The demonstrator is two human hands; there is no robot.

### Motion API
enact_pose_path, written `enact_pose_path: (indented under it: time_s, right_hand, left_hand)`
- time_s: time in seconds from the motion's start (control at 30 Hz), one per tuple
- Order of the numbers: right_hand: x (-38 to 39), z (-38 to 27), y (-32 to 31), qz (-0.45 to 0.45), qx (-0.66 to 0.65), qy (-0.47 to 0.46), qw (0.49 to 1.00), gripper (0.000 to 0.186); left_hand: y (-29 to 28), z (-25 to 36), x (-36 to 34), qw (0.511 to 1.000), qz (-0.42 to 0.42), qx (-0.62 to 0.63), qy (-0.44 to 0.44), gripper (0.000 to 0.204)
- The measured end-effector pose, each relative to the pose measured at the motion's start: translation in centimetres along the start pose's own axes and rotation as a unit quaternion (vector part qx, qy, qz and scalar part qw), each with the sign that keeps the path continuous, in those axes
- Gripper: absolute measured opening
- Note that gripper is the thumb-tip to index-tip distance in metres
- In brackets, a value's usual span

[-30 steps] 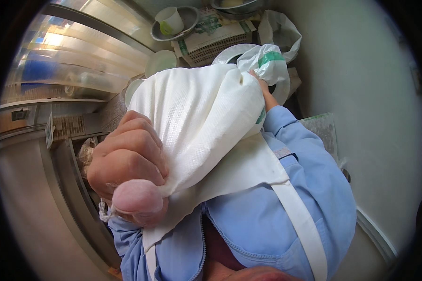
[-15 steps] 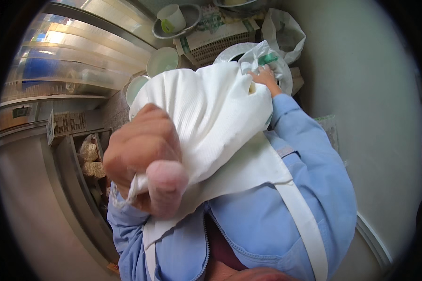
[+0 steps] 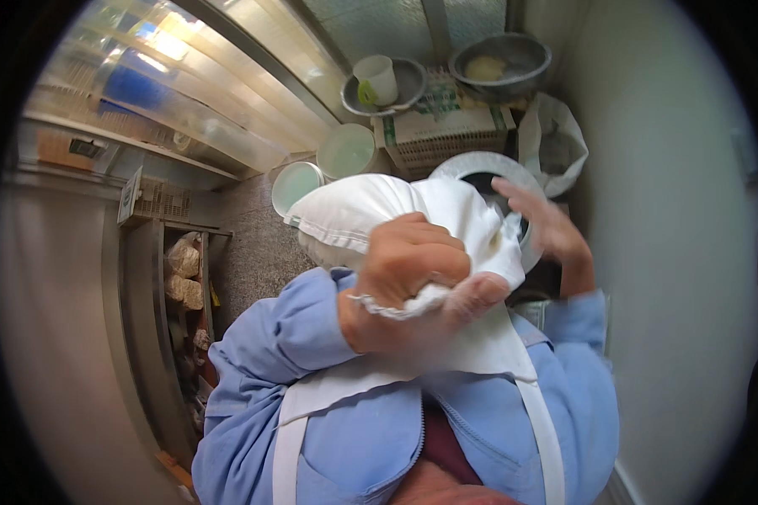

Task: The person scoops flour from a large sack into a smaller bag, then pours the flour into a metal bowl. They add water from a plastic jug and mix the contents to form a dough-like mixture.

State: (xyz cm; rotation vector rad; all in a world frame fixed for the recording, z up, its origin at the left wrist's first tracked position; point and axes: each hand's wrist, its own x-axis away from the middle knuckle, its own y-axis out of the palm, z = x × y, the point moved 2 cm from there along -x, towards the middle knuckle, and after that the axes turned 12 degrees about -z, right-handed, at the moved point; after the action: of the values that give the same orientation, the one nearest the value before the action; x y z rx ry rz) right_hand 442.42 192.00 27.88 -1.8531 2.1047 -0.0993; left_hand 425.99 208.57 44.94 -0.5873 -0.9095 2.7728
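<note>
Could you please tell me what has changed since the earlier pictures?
The right hand appears to have let go of the white sack's far end, fingers open. The left hand has moved rightward, still gripping the sack. Metal bowls and pale green tubs stay put.

A white sack (image 3: 345, 204) with a small green patch (image 3: 292, 220) meets a light-blue jacket (image 3: 362, 446), a white apron (image 3: 324, 394) and a maroon undershirt (image 3: 445, 444). Pale green colours two tubs (image 3: 345, 150), silver-grey two bowls (image 3: 518, 82), while green print marks a cream box (image 3: 446, 128) near speckled grey flooring (image 3: 257, 231)
</note>
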Motion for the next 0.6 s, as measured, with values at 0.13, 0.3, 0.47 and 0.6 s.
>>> enact_pose_path:
  time_s: [0.13,0.3,0.47,0.6]
  right_hand:
    - [-2.6,-7.1,5.4,-0.094,-0.033,-0.013,0.995,0.095]
    - [-8.2,-8.2,7.6,0.101,-0.246,-0.015,0.964,0.066]
    - [-8.9,-5.6,6.8,0.027,0.007,0.024,0.999,0.031]
    - [-6.5,-3.2,7.5,0.089,0.05,0.04,0.994,0.023]
  left_hand:
    - [1.4,-1.0,-2.2,1.0,0.005,0.008,0.018,0.026]
    - [2.5,-1.0,-3.6,0.992,0.03,-0.123,0.009,0.035]
    - [3.5,-1.9,-5.4,0.975,-0.059,-0.211,-0.033,0.045]
    - [2.9,-2.4,-6.1,0.971,-0.173,-0.145,-0.077,0.043]
